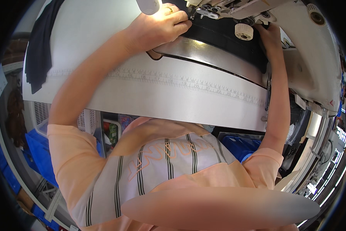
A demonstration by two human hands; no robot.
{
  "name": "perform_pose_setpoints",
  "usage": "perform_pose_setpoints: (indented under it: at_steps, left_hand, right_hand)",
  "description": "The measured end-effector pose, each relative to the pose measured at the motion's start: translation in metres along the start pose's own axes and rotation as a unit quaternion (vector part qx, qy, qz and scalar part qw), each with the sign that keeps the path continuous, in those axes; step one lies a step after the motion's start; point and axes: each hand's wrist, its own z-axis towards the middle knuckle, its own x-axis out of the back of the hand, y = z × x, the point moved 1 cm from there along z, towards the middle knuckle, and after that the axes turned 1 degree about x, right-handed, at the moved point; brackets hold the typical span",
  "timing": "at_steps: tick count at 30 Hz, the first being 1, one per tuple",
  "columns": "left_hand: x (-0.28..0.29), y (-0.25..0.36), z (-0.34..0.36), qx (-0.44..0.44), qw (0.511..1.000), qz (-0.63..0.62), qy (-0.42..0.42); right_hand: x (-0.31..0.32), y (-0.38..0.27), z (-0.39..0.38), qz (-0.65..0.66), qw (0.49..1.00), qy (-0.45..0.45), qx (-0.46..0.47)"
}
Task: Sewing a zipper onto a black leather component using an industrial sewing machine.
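Black fabric (219, 36) lies beneath the sewing machine (300, 23), my left hand (161, 25) at its left with bent fingers close together, my right hand (272, 38) partly hidden at its right, whether either pinches it I cannot tell, the white ruler-marked tabletop (161, 94) nearer me.

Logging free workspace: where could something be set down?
Free: white tabletop between metal plate and shirt, and between dark cloth and left forearm. Crowded: around the sewing machine, with left hand, right hand and black fabric.
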Motion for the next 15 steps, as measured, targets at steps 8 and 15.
perform_pose_setpoints:
  at_steps: [8, 15]
  left_hand:
    - [0.001, 0.003, -0.009, 0.070, 0.997, -0.042, -0.016]
    - [0.000, 0.006, -0.005, 0.057, 0.998, -0.008, 0.016]
  right_hand:
    - [0.000, -0.001, 0.000, -0.067, 0.994, 0.038, 0.077]
    - [0.006, 0.007, 0.003, -0.090, 0.994, 0.021, 0.050]
